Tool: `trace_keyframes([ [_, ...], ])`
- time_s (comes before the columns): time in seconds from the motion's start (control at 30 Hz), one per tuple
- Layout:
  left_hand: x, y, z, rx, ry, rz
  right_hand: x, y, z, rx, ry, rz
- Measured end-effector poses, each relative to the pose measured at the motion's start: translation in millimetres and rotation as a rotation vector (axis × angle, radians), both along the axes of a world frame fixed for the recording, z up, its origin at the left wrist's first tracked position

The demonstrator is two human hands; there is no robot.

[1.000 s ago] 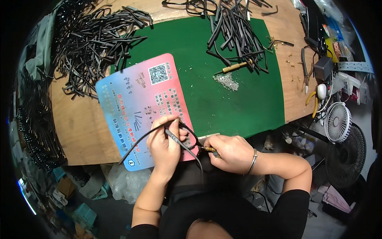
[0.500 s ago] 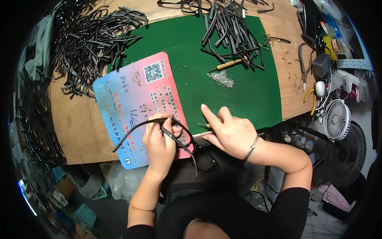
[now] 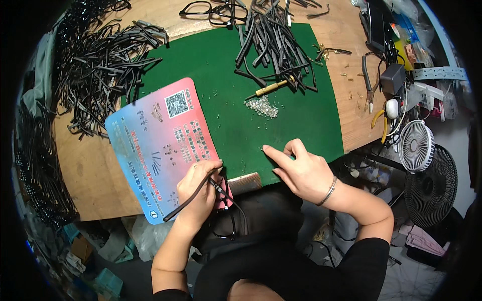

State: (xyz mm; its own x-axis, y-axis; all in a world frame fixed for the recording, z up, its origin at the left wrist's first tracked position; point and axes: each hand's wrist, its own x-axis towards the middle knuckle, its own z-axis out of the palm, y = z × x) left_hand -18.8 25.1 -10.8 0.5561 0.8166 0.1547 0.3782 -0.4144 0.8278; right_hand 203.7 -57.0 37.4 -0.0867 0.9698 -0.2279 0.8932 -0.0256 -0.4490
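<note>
My left hand [image 3: 197,186] is closed round a black eyeglass frame [image 3: 234,220] at the mat's near edge. One temple arm sticks out to the lower left, and the rims hang below over my dark lap. My right hand [image 3: 306,173] is over the green mat [image 3: 311,125], index finger stretched out and its tip down at a tiny bright piece [image 3: 261,148]. The thumb is apart from that finger; the other fingers are curled, and what they hold, if anything, is hidden. Beyond lie a pile of tiny silvery screws [image 3: 263,107] and a brass-coloured screwdriver [image 3: 273,86].
Dark temple arms are heaped on the mat [image 3: 273,45] and at the left [image 3: 100,80]. A pink-and-blue printed card [image 3: 120,145] lies under my left hand. More eyeglass frames [image 3: 193,8] are at the back. Pliers [image 3: 377,125] and a white fan [image 3: 416,145] stand right.
My right hand has moved slightly right and nearer; the brass-coloured tip that stuck out by its thumb no longer shows. My left hand has lowered and turned the eyeglass frame.
</note>
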Motion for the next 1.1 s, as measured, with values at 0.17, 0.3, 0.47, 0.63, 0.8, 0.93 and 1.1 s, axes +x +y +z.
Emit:
trace_keyframes([
  [0.17,3,-3,-1,0.010,0.019,0.028,-7,-5,-10,0.175,-0.114,-0.036],
  [0.3,3,-4,-2,-0.039,-0.004,0.052,-9,-1,-11,0.199,-0.115,-0.052],
  [0.47,5,-5,-1,0.008,0.019,0.039,-9,-3,-14,0.205,-0.137,-0.056],
  [0.63,4,-5,-1,-0.008,0.019,0.039,-8,-2,-19,0.276,-0.157,0.023],
  [0.8,5,-4,0,0.005,0.015,0.044,-9,0,-21,0.284,-0.185,0.056],
  [0.93,4,-2,-1,-0.018,0.032,0.041,-9,0,-19,0.276,-0.209,0.093],
  [1.1,2,-3,1,-0.094,0.043,0.057,-6,4,-18,0.214,-0.123,0.115],
])
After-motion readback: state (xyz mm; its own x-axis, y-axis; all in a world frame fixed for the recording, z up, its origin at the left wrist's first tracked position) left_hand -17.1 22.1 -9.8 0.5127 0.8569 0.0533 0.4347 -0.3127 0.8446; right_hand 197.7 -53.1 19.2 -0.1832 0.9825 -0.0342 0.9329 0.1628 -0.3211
